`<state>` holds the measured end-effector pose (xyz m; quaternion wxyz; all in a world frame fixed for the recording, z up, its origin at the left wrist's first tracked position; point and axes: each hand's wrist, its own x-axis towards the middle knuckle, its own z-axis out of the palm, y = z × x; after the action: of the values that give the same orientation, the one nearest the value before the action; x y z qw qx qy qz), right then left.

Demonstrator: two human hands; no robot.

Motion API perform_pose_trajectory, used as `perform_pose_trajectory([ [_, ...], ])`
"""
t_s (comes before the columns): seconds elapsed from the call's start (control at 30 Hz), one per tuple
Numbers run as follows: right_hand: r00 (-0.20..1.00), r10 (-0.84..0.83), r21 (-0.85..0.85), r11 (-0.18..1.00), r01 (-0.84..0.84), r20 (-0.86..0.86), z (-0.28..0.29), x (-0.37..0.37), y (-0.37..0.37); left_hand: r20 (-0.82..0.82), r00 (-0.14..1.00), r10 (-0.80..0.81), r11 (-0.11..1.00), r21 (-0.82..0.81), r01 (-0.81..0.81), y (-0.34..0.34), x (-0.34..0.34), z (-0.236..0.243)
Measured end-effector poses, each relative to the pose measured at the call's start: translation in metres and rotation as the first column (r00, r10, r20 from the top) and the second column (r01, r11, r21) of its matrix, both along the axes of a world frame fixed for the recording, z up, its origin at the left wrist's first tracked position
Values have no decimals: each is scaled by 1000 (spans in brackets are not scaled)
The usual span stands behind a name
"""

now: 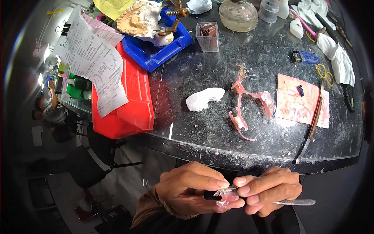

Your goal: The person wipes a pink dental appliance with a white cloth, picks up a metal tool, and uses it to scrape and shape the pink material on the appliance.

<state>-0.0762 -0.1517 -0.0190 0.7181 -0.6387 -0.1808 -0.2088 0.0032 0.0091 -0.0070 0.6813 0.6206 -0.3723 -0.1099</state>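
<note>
Left grip (191, 190) pinching pink piece (224, 201), right grip (276, 189) beside, holding metal tool (298, 202)

A head-worn fisheye looks down at nearby hands (185, 189).

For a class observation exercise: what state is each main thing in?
Left hand: holding pink piece
Right hand: gripping metal tool
Lighter: unlit, lying down
Clear box: open, holding contents
Blue tray: open, holding plaster model
Paper: curled, overlapping red container
Brown-handled tool: lying partly over pink sheet
</note>
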Motion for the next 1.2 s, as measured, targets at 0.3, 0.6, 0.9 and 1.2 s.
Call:
perform_pose_trajectory([
  [0.3, 998, -64, -68, 996, 66, 23, -2, 0, 1, 12, 999, 31, 999, -15, -31, -2, -1, -1],
  [0.6, 987, -139, -108, 983, 147, 78, -6, -1, 1, 27, 1000, 2, 999, 32, -2, -5, 0, 4],
  [0.9, 966, -229, 9, 973, 230, 120, -13, 5, 14, 80, 997, 3, 998, 60, -8, -3, 0, 4],
  [1.2, 980, -179, -145, 971, 191, 89, -9, 3, 4, 168, 985, -33, 995, 102, 16, -1, 2, 2],
])
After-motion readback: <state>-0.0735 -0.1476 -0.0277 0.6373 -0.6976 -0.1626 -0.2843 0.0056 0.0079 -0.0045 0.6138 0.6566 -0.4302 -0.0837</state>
